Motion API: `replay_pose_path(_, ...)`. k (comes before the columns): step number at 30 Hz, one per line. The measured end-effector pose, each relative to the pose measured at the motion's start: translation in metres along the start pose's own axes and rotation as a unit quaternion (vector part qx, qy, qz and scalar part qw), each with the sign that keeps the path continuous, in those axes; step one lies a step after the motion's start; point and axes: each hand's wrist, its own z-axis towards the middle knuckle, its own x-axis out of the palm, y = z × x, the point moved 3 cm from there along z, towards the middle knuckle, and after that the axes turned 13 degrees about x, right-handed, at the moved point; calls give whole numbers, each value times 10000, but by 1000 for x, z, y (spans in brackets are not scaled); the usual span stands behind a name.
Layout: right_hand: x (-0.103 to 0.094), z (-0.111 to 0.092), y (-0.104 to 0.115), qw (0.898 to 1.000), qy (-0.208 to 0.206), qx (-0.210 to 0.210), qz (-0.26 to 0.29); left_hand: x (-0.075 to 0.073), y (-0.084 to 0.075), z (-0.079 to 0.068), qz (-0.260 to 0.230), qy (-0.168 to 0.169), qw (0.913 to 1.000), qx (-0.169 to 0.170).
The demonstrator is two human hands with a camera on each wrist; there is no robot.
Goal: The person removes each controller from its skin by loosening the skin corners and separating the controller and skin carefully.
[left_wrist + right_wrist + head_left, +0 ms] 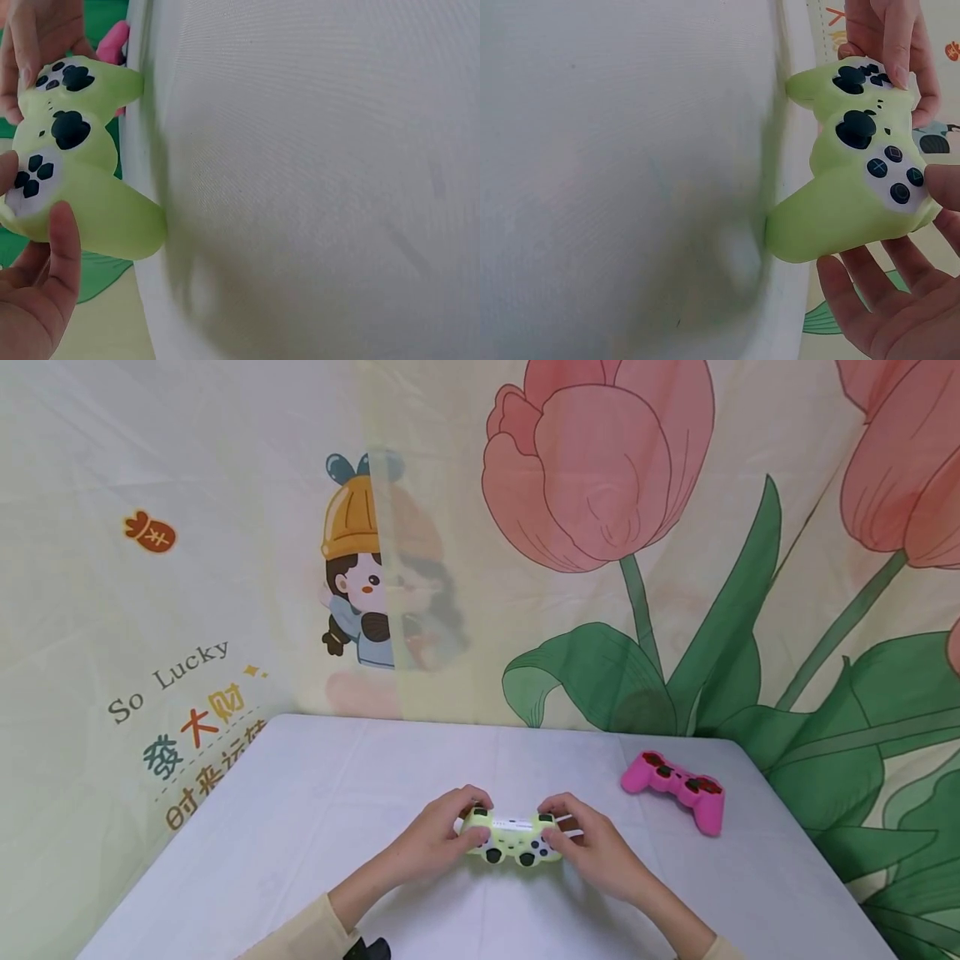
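A game controller in a pale green cover is held between both hands, front end raised over the white table. Its buttons and two thumbsticks are dark. My left hand grips the left end, thumb on top and fingers curled at the front edge. On the opposite end, my right hand pinches with the thumb near the round buttons. The right wrist view shows this hand's other fingers beneath the controller. Thin white edges show beside the right fingers; what they belong to is unclear.
A pink controller with dark buttons lies on the table, back right. Behind the table hangs a curtain printed with tulips, a cartoon figure and lettering. Something black sits by the left sleeve at the bottom edge.
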Motion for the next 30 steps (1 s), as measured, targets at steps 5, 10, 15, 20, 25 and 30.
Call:
replay_pose_path(5,0,-3,-1,9999,54,-30,112,-1,-2,1,115,18,9998,188)
replay_pose_path(10,-1,-7,0,9996,110,-229,141,-3,-6,0,369,98,9986,369)
replay_pose_path(15,-1,-11,2,9990,86,-431,114,-5,-10,0,560,133,9974,439)
replay_pose_path(20,-1,-12,1,9987,59,-501,34,-5,-9,-1,446,223,9979,422)
replay_pose_path(25,0,-13,-1,9987,138,-490,-12,-5,-6,-3,447,413,9974,376)
replay_pose_path(30,1,-14,-1,9983,278,-518,41,-7,-8,-2,652,576,9953,430)
